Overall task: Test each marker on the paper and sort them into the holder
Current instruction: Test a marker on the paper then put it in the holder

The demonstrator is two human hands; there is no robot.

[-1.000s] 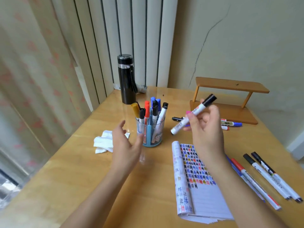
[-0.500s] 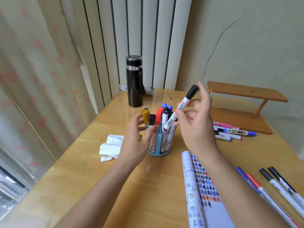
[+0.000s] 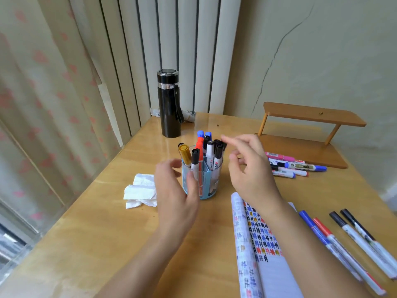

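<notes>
The marker-filled holder (image 3: 211,181) stands on the surface (image 3: 107,222), its near wall partly hidden by the blurred left hand (image 3: 176,190), whose slack grip perhaps touches it; the right hand (image 3: 251,171) shows a slack, empty grip

Light: soft, bright daylight through the curtain (image 3: 43,104) at left.
Glare: pale sheen on the tabletop (image 3: 150,145) near the black flask (image 3: 168,108).
Blur: smeared fingers (image 3: 171,164) on the left hand (image 3: 174,194).
Edges: bowed, wide-angle stretching.
</notes>
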